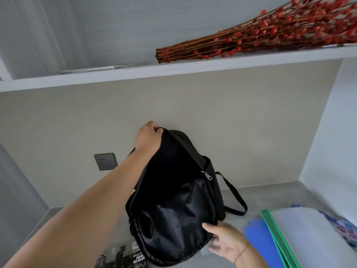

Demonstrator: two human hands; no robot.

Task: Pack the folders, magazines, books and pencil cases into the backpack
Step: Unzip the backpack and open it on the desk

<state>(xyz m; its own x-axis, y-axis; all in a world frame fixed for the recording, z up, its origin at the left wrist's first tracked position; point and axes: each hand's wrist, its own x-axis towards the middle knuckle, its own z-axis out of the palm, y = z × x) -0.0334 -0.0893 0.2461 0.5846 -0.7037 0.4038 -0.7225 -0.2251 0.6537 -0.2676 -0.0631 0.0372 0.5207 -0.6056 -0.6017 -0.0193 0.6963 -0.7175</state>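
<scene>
Backpack (173,190) upright on bench (270,198), mouth open, interior looks empty; left hand (149,137) grip clamped on top edge, right hand (222,240) pinching front flap; folders (280,238), magazine (123,258) unpacked; packing not started

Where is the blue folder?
In the head view, the blue folder lies low on the right, on the desk, between the right hand and the green-edged folder.

The black backpack (173,194) is hiding the upper part of a magazine (123,257), whose lower part the bottom edge is cutting off. Translucent folders (305,236) are running out of frame at bottom right, covering most of a colourful item (345,227) too hidden to identify.
</scene>
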